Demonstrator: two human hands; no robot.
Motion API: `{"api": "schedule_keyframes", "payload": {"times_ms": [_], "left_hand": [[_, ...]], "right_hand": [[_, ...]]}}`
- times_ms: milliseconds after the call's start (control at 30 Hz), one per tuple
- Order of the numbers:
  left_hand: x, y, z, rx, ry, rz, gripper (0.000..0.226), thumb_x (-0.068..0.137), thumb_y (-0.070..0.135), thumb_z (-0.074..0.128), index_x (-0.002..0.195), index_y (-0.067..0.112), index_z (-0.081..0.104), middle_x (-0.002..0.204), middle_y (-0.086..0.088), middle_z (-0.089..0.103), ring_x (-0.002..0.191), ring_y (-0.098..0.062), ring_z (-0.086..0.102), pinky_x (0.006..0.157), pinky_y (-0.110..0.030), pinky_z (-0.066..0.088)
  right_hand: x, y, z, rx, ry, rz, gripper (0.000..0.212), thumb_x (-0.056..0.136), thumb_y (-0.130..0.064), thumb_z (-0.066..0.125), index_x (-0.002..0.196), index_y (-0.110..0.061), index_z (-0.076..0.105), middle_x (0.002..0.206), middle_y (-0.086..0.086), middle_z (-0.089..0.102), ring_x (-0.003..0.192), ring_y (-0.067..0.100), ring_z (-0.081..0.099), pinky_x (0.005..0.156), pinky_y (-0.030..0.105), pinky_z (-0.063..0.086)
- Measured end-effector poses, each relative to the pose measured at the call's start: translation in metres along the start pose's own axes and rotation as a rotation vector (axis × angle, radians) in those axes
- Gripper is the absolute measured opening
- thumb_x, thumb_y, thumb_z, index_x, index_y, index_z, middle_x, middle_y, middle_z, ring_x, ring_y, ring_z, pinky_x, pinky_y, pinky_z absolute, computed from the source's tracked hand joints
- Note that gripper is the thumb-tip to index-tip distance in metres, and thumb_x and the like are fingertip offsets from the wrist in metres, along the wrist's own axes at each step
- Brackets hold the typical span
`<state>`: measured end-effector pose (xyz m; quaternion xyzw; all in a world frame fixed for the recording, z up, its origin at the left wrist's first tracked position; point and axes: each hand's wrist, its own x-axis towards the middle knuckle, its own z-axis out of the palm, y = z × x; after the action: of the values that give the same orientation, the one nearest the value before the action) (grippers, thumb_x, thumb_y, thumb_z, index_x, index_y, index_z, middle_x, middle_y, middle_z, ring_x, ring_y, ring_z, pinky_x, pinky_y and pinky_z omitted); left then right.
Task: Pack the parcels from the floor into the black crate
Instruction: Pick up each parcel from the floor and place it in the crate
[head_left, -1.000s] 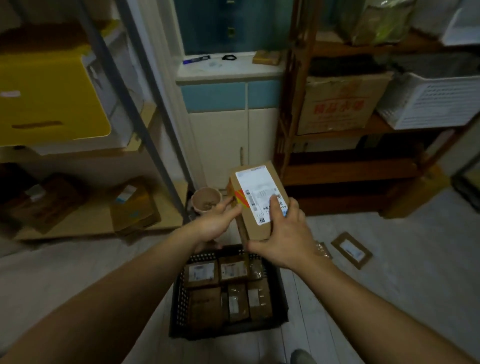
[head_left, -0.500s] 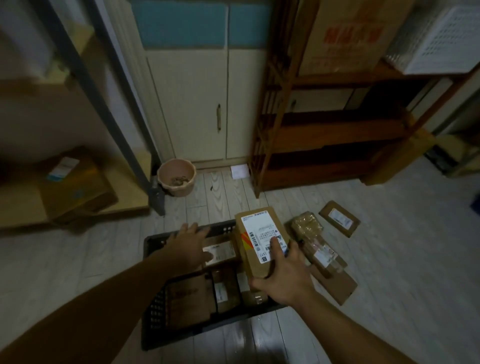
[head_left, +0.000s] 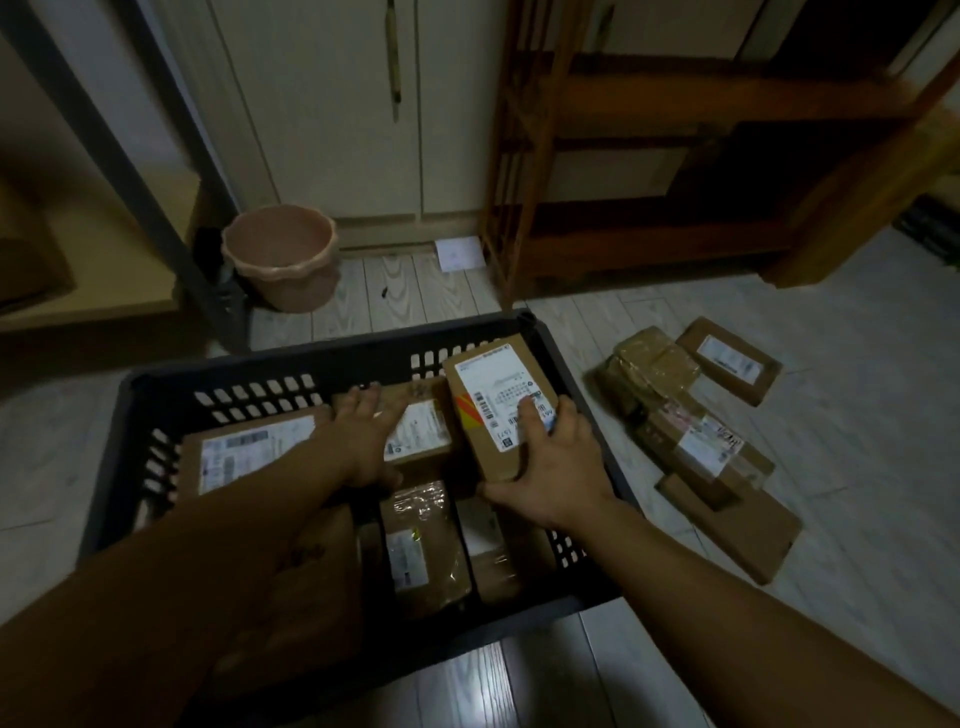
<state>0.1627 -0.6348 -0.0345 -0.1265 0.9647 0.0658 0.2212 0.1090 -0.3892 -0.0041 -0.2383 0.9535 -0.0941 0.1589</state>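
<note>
Beyond the far left corner of the black crate (head_left: 171, 384), a pink bucket (head_left: 283, 254) stands on the pale plank floor. Inside the crate, along its left side, lies a large flat parcel (head_left: 249, 452) with a white label, and more parcels fill the near half.

The left hand (head_left: 363, 436) rests flat on a smaller parcel (head_left: 421, 431) by the middle of the crate's far wall. Its fingers are straight and slightly spread, steadying rather than gripping.

Just right of it, in the crate's far right corner, is a brown box (head_left: 498, 410) with a white label and an orange stripe. Its long axis runs from the crate's near side toward the far wall, and its far end overlaps the rim in this view.

The right hand (head_left: 550, 467) grips the box's near end, thumb along the near edge and fingers curled over the label. The box lies straight ahead of those fingers, so this hand seems the one placed to lower it.

On the floor right of the crate, well apart from both hands, several loose parcels (head_left: 691, 431) lie in a heap.
</note>
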Motion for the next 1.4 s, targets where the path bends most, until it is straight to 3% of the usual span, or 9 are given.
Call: {"api": "schedule_keyframes", "payload": {"times_ms": [233, 467, 567, 733, 1000, 1133, 1400], "left_hand": [[0.025, -0.023, 0.040, 0.118, 0.005, 0.003, 0.100, 0.078, 0.058, 0.060, 0.148, 0.036, -0.007, 0.157, -0.010, -0.014, 0.143, -0.035, -0.012, 0.115, -0.056, -0.003], [0.022, -0.031, 0.037, 0.119, -0.004, 0.005, 0.096, 0.079, 0.055, 0.060, 0.149, 0.035, -0.004, 0.158, -0.008, -0.012, 0.144, -0.034, -0.002, 0.115, -0.049, 0.006], [0.021, -0.029, 0.036, 0.111, -0.011, 0.006, 0.096, 0.080, 0.052, 0.062, 0.149, 0.035, -0.003, 0.158, -0.007, -0.011, 0.144, -0.033, 0.000, 0.115, -0.047, 0.009], [0.016, -0.025, 0.032, 0.135, -0.011, 0.007, 0.095, 0.080, 0.051, 0.062, 0.149, 0.033, 0.000, 0.158, -0.007, -0.009, 0.144, -0.033, 0.001, 0.115, -0.046, 0.011], [0.019, -0.025, 0.031, 0.167, -0.013, 0.008, 0.095, 0.078, 0.054, 0.063, 0.149, 0.033, 0.003, 0.159, -0.008, -0.004, 0.144, -0.034, 0.001, 0.115, -0.049, 0.012], [0.019, -0.026, 0.032, 0.171, -0.017, 0.002, 0.095, 0.078, 0.054, 0.062, 0.149, 0.035, 0.002, 0.159, -0.007, -0.005, 0.144, -0.034, 0.005, 0.114, -0.048, 0.015], [0.015, -0.027, 0.026, 0.120, -0.104, -0.013, 0.098, 0.078, 0.060, 0.059, 0.149, 0.033, -0.002, 0.158, -0.007, -0.009, 0.144, -0.034, -0.005, 0.116, -0.054, 0.008]], "right_hand": [[0.033, -0.007, 0.012, -0.070, 0.072, -0.041, 0.113, 0.061, -0.084, 0.042, 0.148, -0.032, -0.007, 0.153, 0.021, -0.011, 0.138, 0.040, 0.000, 0.111, 0.049, 0.009], [0.018, 0.001, 0.014, -0.146, -0.026, -0.007, 0.106, 0.067, -0.081, 0.047, 0.149, -0.031, 0.001, 0.154, 0.022, -0.007, 0.137, 0.042, 0.007, 0.111, 0.049, 0.014], [0.023, 0.002, 0.023, -0.171, 0.009, -0.068, 0.103, 0.069, -0.081, 0.045, 0.149, -0.027, 0.009, 0.153, 0.016, 0.001, 0.134, 0.041, 0.012, 0.109, 0.049, 0.017], [0.030, 0.001, 0.040, -0.153, 0.069, -0.095, 0.098, 0.073, -0.078, 0.041, 0.149, -0.032, 0.000, 0.154, 0.011, -0.007, 0.136, 0.043, 0.000, 0.111, 0.053, 0.008], [0.045, 0.001, 0.055, -0.202, -0.173, -0.036, 0.100, 0.078, -0.076, 0.038, 0.148, -0.030, -0.016, 0.156, 0.015, -0.018, 0.138, 0.050, -0.013, 0.113, 0.055, 0.000], [0.046, 0.002, 0.062, -0.270, -0.234, -0.063, 0.099, 0.085, -0.068, 0.039, 0.149, -0.017, -0.017, 0.156, 0.018, -0.018, 0.142, 0.038, -0.020, 0.113, 0.049, -0.008], [0.051, 0.003, 0.053, -0.218, -0.323, -0.036, 0.112, 0.076, -0.073, 0.050, 0.150, -0.019, -0.015, 0.157, 0.016, -0.018, 0.143, 0.037, -0.017, 0.114, 0.052, -0.002]]}}
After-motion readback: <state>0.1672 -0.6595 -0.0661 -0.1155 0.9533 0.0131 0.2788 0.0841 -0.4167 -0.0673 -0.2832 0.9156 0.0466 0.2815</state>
